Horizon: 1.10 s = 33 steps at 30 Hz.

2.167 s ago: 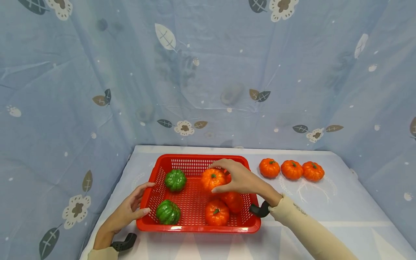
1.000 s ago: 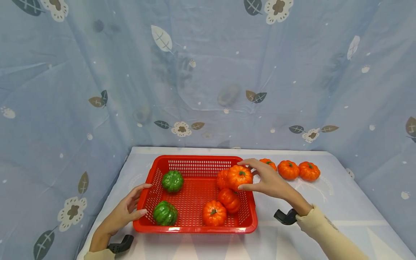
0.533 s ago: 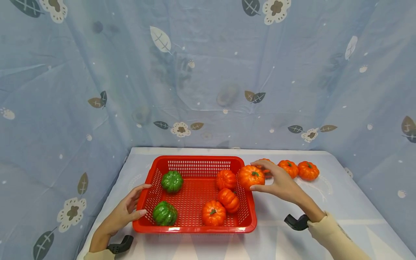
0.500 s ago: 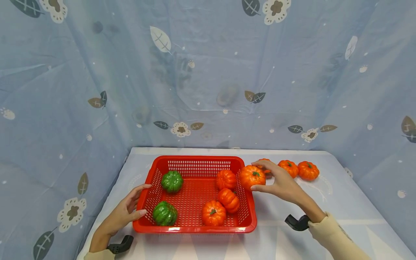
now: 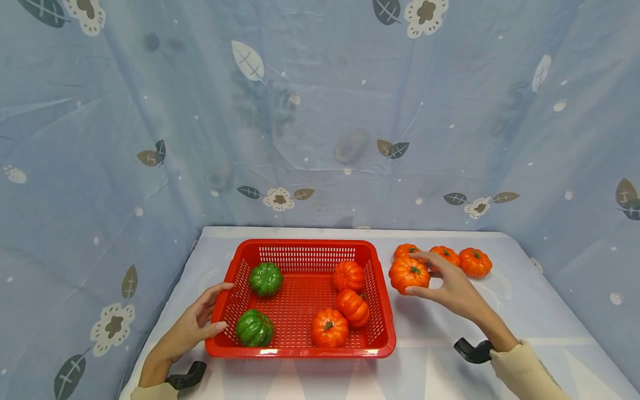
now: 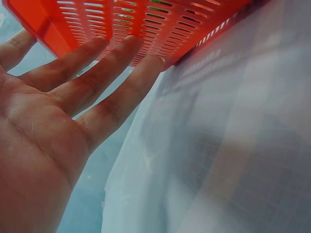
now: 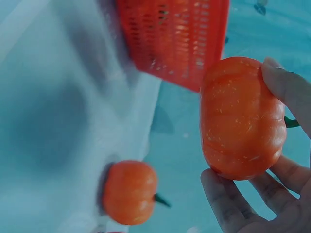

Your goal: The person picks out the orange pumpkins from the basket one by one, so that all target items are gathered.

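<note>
My right hand (image 5: 450, 283) grips an orange mini pumpkin (image 5: 407, 276) between thumb and fingers. It holds the pumpkin above the table, just right of the red basket (image 5: 300, 353). In the right wrist view the ribbed side of this pumpkin (image 7: 240, 121) and part of its green stem show. My left hand (image 5: 192, 325) touches the basket's left side, its fingers nearly straight against the slotted wall (image 6: 141, 24) in the left wrist view. Inside the basket, two green pumpkins (image 5: 266, 279) sit on the left. Three orange pumpkins (image 5: 330, 328) lie on the right.
Right of the basket, three orange pumpkins (image 5: 475, 263) stand in a row near the back of the table (image 5: 500, 328); the held pumpkin and hand partly cover two. A blue patterned cloth (image 5: 320, 111) hangs behind and at both sides.
My right hand has carried the orange pumpkin from inside the basket rightward over its right rim and out above the table. The left hand stays at the basket's left side.
</note>
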### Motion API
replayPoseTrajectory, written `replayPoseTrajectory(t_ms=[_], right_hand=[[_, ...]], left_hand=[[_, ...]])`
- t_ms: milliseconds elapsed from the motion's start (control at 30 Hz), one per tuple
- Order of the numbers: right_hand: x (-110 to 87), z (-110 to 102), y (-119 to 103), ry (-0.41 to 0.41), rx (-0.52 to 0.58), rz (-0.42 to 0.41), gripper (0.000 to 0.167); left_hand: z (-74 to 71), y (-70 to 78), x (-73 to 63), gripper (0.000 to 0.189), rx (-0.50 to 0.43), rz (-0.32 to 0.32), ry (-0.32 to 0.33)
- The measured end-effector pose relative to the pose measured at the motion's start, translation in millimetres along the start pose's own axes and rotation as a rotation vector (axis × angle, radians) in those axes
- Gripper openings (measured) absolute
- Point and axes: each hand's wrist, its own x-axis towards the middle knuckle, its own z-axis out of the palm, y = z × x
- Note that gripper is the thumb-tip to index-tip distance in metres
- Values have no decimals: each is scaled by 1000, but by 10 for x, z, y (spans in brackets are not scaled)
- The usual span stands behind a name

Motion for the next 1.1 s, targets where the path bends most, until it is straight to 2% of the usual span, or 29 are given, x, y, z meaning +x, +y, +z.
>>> replayPoseTrajectory(t_ms=[433, 767, 1000, 1100], right_hand=[[-96, 97, 434, 10, 21, 38, 76], [-124, 219, 639, 3, -2, 92, 72], [-161, 264, 760, -15, 16, 161, 75], [-156, 270, 780, -20, 18, 162, 76]], left_hand=[[-5, -9, 6, 72, -6, -2, -4], [10, 13, 1, 72, 5, -10, 6], [13, 2, 0, 72, 0, -1, -7], [13, -3, -1, 72, -1, -5, -3]])
